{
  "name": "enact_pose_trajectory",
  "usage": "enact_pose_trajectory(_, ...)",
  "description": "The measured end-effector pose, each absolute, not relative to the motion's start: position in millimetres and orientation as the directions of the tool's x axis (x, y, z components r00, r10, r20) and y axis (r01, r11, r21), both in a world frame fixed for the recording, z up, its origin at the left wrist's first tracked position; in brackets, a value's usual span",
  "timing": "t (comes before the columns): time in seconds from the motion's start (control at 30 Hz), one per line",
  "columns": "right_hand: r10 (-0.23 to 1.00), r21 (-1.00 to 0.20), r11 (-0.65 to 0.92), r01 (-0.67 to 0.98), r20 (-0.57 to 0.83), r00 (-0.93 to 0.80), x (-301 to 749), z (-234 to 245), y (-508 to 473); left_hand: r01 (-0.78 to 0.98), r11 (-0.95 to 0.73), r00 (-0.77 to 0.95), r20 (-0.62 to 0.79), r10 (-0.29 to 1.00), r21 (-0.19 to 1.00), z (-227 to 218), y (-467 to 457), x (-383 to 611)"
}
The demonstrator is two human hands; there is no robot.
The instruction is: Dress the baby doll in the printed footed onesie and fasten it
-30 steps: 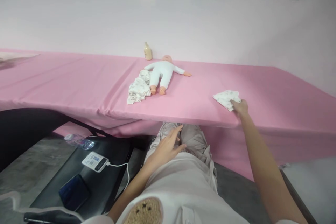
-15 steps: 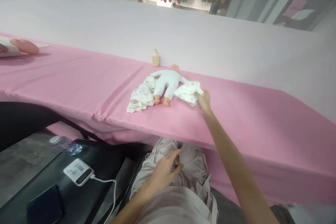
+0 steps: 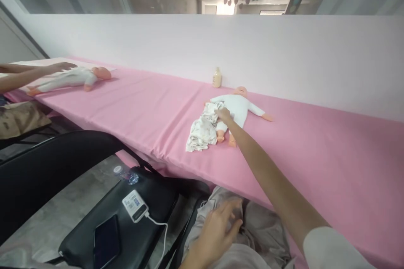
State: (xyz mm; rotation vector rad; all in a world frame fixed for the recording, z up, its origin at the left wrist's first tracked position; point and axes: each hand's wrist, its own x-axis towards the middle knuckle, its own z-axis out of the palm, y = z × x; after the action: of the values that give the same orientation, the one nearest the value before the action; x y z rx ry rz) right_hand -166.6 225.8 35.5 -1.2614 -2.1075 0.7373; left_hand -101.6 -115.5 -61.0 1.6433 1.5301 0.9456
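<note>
A baby doll [image 3: 238, 105] in a white bodysuit lies on its back, feet toward me, on the pink tablecloth. Beside it, on the left, is a crumpled heap of white patterned cloth [image 3: 202, 133]. My right hand [image 3: 223, 114] reaches across the doll's middle, fingers closed on white patterned cloth at the heap's upper end; the fingertips are partly hidden. In my lap, my left hand [image 3: 221, 225] rests with nothing in it, fingers loosely apart. Behind the doll stands a yellowish pump bottle [image 3: 217, 78].
Another person's hands [image 3: 59, 67] are over a second doll [image 3: 75, 77] at the far left. On the black chair [image 3: 151, 193] to my left lie a water bottle [image 3: 126, 175], a white power bank [image 3: 135, 205] with a cable, and a phone [image 3: 106, 241]. A white wall backs the table.
My right hand has carried the white patterned cloth from the doll's right side across to the heap on its left. The view has turned left, bringing the other person's hands into sight.
</note>
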Motion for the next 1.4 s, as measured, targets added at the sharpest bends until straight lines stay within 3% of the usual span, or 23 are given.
enact_pose_trajectory(0.13,0.857,-0.464,0.505,0.728,0.168,-0.488,-171.1,29.8,231.1,0.481,-0.035,-0.009,0.045,0.999,0.876,-68.8,-108.4,-120.8)
enact_pose_trajectory(0.23,0.728,-0.273,0.683,0.678,0.182,-0.661,-174.5,36.1,236.4,0.489,-0.032,-0.033,0.055,0.998,0.872,-68.0,-98.9,-135.0)
enact_pose_trajectory(0.33,0.604,-0.097,0.796,0.598,0.060,-0.794,-174.5,30.3,241.6,0.494,-0.072,-0.092,0.134,0.987,0.867,-59.8,-87.3,-147.6)
enact_pose_trajectory(0.43,0.603,-0.060,0.797,0.601,0.026,-0.797,-175.4,22.3,250.8,0.514,-0.099,-0.193,0.227,0.954,0.852,-51.4,-76.5,-159.8)
enact_pose_trajectory(0.63,0.657,-0.052,0.753,0.656,0.116,-0.745,-184.2,32.4,274.4,0.626,-0.010,-0.414,0.344,0.843,0.779,-44.1,-48.3,-187.9)
enact_pose_trajectory(0.73,0.658,-0.043,0.752,0.658,0.121,-0.743,-180.2,19.5,268.8,0.780,0.078,-0.448,0.466,0.763,0.621,-40.6,-19.7,-206.0)
enact_pose_trajectory(0.8,0.615,-0.039,0.788,0.614,0.101,-0.782,-171.6,6.2,258.8,0.869,0.135,-0.383,0.476,0.791,0.475,-39.7,1.9,-219.2)
enact_pose_trajectory(0.87,0.586,-0.074,0.810,0.581,0.133,-0.799,-158.3,-1.2,247.6,0.910,0.157,-0.317,0.401,0.859,0.384,-40.6,20.5,-231.2)
enact_pose_trajectory(1.03,0.558,-0.283,0.826,0.487,0.289,-0.778,-100.8,21.9,213.9,0.922,0.183,-0.275,0.245,0.930,0.341,-42.6,46.6,-247.9)
enact_pose_trajectory(1.1,0.523,-0.372,0.834,0.408,0.296,-0.799,-66.9,37.0,193.0,0.910,0.207,-0.307,0.248,0.919,0.359,-40.8,52.5,-251.1)
enact_pose_trajectory(1.17,0.548,-0.493,0.787,0.372,0.280,-0.788,-29.8,47.4,166.6,0.866,0.200,-0.353,0.278,0.893,0.459,-37.3,56.3,-254.0)
enact_pose_trajectory(1.27,0.584,-0.772,0.553,0.313,0.092,-0.807,20.3,47.8,121.2,0.695,0.190,-0.540,0.328,0.775,0.694,-28.1,54.7,-251.5)
enact_pose_trajectory(1.33,0.613,-0.911,0.284,0.299,-0.067,-0.787,41.7,37.4,91.8,0.531,0.165,-0.682,0.304,0.665,0.831,-18.1,48.0,-237.0)
enact_pose_trajectory(1.4,0.651,-0.988,0.002,0.156,-0.117,-0.750,50.7,21.6,67.0,0.431,0.065,-0.701,0.289,0.652,0.900,-5.2,39.0,-206.8)
